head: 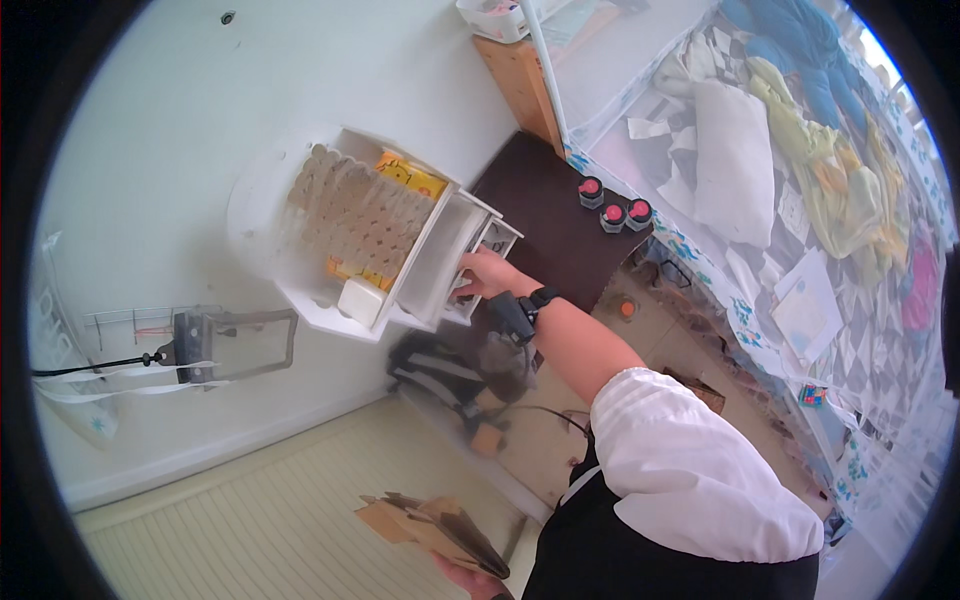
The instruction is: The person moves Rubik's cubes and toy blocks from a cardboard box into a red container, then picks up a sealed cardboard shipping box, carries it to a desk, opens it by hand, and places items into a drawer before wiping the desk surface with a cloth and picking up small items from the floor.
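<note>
My right hand (486, 274) reaches into the pulled-out lower drawer (512, 227) of a small white drawer unit (384, 315). Its fingers are bent inside the drawer among small items, and the drawer wall partly hides them. Whether they hold anything cannot be made out. A pulled-out upper drawer (442, 244) sits next to it. At the bottom of the view, my left hand (469, 577) grips folded brown cardboard (442, 529). On the unit lies a beige scalloped piece (360, 214) over yellow printed packaging (411, 175), with a small white box (362, 302) alongside.
Three black-lidded jars (613, 217) stand on the dark brown tabletop (517, 180). A bed with a white pillow (733, 161) and a mosquito net is at the right. A dark bag (442, 367) sits below the drawers. A clear framed holder (251, 341) hangs on the wall.
</note>
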Tool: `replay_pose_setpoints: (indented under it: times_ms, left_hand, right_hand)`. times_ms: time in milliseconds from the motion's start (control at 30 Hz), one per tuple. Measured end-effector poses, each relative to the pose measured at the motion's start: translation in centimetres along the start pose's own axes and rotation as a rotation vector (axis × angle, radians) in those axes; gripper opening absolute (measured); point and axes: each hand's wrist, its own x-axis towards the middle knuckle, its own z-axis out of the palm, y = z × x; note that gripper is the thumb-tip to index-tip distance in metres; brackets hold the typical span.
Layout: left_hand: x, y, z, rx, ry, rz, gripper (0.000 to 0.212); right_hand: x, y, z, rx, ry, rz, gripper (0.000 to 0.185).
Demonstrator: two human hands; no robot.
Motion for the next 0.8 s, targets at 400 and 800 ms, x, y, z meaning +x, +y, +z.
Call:
replay_pose_setpoints:
  times_ms: [400,800]
  left_hand:
    - [1.4,-0.5,0.1,-0.071,-0.034,-0.105,0.045]
    - [0.3,-1.3,0.1,0.668,-0.139,0.309,0.049]
  right_hand:
    - [-0.3,-8.4,-1.6,0.179,0.173,-0.072,0.022]
    - [3.4,-14.6,-5.8,0.135,0.161,-0.067,0.030]
